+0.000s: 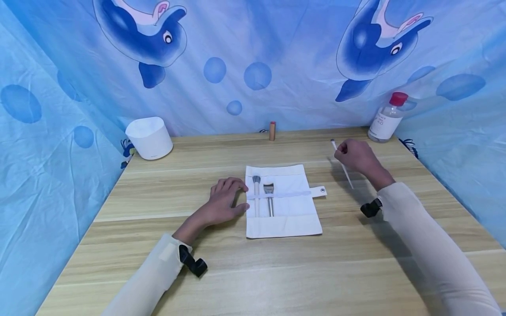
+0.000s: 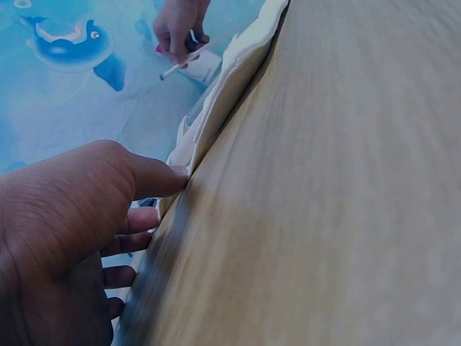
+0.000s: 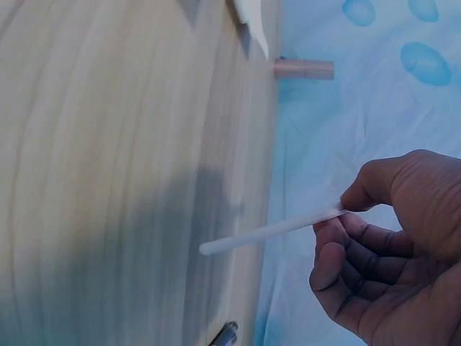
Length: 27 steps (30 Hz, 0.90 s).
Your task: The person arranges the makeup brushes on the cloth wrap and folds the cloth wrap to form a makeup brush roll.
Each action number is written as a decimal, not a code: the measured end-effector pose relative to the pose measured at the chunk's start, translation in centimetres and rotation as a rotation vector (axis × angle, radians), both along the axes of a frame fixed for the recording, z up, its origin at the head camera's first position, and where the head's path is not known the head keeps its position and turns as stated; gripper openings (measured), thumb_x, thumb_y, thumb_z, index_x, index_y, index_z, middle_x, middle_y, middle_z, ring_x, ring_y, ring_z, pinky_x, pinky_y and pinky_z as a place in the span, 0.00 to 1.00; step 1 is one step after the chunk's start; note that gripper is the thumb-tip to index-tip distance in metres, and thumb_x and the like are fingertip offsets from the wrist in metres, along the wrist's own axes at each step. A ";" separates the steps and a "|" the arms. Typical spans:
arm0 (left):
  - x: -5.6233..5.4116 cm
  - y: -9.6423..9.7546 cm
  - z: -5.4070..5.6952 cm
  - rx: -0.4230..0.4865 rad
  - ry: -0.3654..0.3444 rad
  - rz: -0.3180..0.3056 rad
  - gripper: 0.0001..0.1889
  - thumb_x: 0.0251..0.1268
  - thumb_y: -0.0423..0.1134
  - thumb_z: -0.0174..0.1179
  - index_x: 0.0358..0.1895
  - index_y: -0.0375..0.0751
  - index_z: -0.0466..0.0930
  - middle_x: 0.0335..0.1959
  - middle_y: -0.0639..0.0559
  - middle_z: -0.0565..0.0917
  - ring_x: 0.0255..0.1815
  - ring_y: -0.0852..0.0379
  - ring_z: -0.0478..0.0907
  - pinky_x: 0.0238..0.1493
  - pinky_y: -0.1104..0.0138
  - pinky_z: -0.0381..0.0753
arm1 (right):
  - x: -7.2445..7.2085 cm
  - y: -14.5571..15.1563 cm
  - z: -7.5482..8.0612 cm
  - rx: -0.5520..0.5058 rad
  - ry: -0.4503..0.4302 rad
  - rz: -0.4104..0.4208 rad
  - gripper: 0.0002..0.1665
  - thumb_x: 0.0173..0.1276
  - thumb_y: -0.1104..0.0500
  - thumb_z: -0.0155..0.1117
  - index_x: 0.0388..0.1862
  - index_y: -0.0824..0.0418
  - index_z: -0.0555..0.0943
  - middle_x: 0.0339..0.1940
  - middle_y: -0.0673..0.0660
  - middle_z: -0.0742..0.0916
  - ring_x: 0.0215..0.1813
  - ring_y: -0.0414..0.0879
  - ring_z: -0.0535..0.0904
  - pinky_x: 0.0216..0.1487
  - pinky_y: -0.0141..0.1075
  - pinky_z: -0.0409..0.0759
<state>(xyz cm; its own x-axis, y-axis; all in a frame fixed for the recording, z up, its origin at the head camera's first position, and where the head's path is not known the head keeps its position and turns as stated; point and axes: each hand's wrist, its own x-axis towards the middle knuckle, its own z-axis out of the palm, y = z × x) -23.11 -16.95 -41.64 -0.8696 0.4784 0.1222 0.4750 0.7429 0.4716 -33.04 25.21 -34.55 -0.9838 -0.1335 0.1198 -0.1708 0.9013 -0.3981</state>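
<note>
A white fabric brush roll (image 1: 292, 206) lies unfolded on the wooden table, with two makeup brushes tucked under its strap. One is a fluffy-headed brush (image 1: 256, 180); beside it is a flat-headed brush (image 1: 269, 189) with a silver handle. My left hand (image 1: 225, 202) rests at the roll's left edge, thumb and fingertips touching it, fingers loosely bent. To the right, above the table, my right hand (image 1: 357, 159) pinches a slim white makeup brush (image 1: 348, 176) between thumb and fingers. Its small dark tip points up and away. In the right wrist view the brush handle (image 3: 266, 232) slants down from the fingertips.
A white rounded container (image 1: 150, 138) stands at the back left. Near the back edge is a small brown tube (image 1: 272, 131). A clear bottle (image 1: 385, 123) with a red cap stands at the back right. A snap tab (image 1: 318, 192) sticks out from the roll's right side.
</note>
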 end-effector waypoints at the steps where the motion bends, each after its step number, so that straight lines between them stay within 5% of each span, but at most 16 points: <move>1: 0.0 0.0 0.0 0.002 0.002 -0.002 0.22 0.70 0.52 0.60 0.61 0.47 0.72 0.68 0.50 0.64 0.67 0.45 0.55 0.65 0.44 0.50 | 0.0 -0.1 0.1 -0.011 0.012 0.004 0.17 0.71 0.54 0.56 0.44 0.68 0.82 0.39 0.63 0.85 0.38 0.56 0.78 0.38 0.47 0.74; 17: 0.0 0.0 0.0 0.016 0.003 -0.005 0.22 0.69 0.51 0.60 0.61 0.46 0.72 0.68 0.50 0.64 0.68 0.44 0.55 0.65 0.44 0.50 | 0.2 -3.7 0.5 -0.210 -0.031 0.079 0.16 0.76 0.52 0.56 0.49 0.64 0.79 0.38 0.60 0.85 0.33 0.49 0.82 0.34 0.41 0.78; 27: -0.1 -0.1 -0.2 0.013 0.009 -0.007 0.22 0.70 0.52 0.60 0.61 0.47 0.72 0.68 0.52 0.64 0.67 0.45 0.55 0.65 0.45 0.50 | 0.8 -7.1 0.3 -0.442 -0.062 0.182 0.13 0.77 0.51 0.59 0.48 0.60 0.79 0.35 0.61 0.85 0.38 0.59 0.84 0.38 0.45 0.83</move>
